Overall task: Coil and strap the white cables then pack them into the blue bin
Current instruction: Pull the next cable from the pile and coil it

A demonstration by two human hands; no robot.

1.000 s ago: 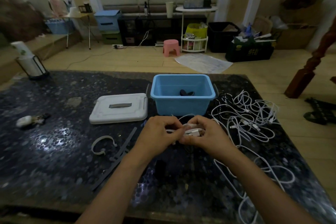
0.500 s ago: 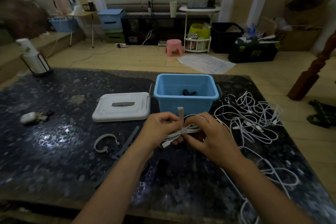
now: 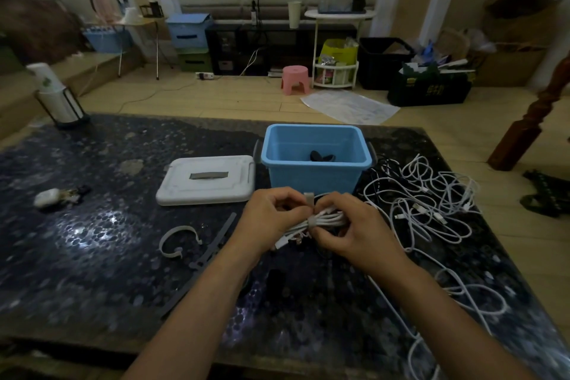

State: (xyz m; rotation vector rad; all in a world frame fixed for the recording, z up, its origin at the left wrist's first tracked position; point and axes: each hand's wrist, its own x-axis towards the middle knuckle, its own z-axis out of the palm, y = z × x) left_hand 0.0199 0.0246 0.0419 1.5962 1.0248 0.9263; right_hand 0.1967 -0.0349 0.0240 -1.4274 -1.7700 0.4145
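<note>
A coiled white cable (image 3: 327, 220) is held between both hands just in front of the blue bin (image 3: 314, 177). A grey strap (image 3: 311, 210) wraps round the coil's middle, its free end sticking up. My left hand (image 3: 271, 219) grips the coil's left side, fingers curled by the strap end. My right hand (image 3: 354, 231) pinches the coil at the strap from below and the right. The bin holds a small dark object (image 3: 320, 157). A tangle of loose white cables (image 3: 431, 210) lies on the table to the right.
The bin's white lid (image 3: 206, 183) lies left of it. A curled strap (image 3: 177, 239) and straight straps (image 3: 216, 244) lie left of my hands. A small white item with keys (image 3: 49, 197) sits far left, a roll in a holder (image 3: 58, 99) at the back corner.
The strap has gone round the coil's middle and its free end, which stood tall half a second ago, is now shorter. Both hands stay at the coil in front of the bin.
</note>
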